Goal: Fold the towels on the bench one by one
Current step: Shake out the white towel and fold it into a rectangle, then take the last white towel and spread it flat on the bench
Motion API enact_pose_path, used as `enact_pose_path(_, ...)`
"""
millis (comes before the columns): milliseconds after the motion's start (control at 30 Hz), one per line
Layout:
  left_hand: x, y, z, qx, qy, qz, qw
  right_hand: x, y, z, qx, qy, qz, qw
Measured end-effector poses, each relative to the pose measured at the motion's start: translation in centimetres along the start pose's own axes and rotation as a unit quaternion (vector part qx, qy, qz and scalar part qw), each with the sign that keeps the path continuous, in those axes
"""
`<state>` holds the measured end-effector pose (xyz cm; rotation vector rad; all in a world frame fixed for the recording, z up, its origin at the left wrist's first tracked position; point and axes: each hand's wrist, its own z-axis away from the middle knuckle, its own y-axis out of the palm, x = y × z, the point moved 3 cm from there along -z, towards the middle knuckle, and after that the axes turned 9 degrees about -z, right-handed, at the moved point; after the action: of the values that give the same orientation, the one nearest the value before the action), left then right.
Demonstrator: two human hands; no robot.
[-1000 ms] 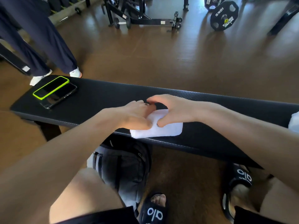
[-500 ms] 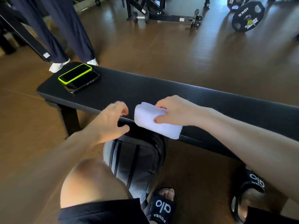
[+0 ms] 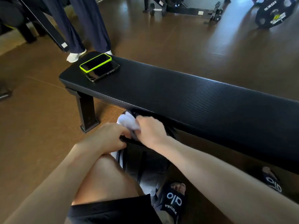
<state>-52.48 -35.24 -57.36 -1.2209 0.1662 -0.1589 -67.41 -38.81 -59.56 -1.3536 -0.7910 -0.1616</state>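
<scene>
Holding: the right hand (image 3: 151, 132) has its fingers curled round a white towel (image 3: 127, 121), which is bunched up small
Towel spot: the towel is off the bench (image 3: 186, 96), just below its near edge, right over the open top of a bag (image 3: 145, 160) on the floor
Left hand: the left hand (image 3: 107, 137) grips the dark rim of the bag with curled fingers, just beside the right hand
Bag: grey and black with white stripes, standing between the person's knees and partly under the bench
Bench: long, black and ribbed on top; it runs from the upper left to the right side
Phones: two phones (image 3: 100, 67) lie at the far left end of the bench, one in a bright green case resting partly on top of a dark one, well apart from the hands
Feet: the person wears black slides (image 3: 174, 202) with white letters
Behind: another person's legs (image 3: 87, 25) in dark blue trousers stand past the bench end, and a black weight plate (image 3: 273, 12) sits on the brown floor far back on the right
</scene>
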Motion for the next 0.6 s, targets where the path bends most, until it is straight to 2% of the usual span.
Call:
enact_pose_path(167,0.0,0.4,0.0,0.035,0.007,-0.038,0.999,-2.1,6.3,0.3,0.204,0.121,0.047,0.97)
enact_pose_path(367,-1.2,-0.2,-0.5,0.044,0.013,-0.08,0.996,-1.0,5.7,0.1,0.296,0.122,0.069,0.945)
enact_pose_path(433,-1.7,-0.5,-0.7,0.03,0.017,-0.079,0.996,-0.9,4.5,0.0,0.283,0.091,0.075,0.952)
enact_pose_path(600,-3.6,-2.2,-2.1,-0.014,0.021,-0.012,1.0,-2.3,-3.3,1.2,0.143,0.032,0.011,0.989)
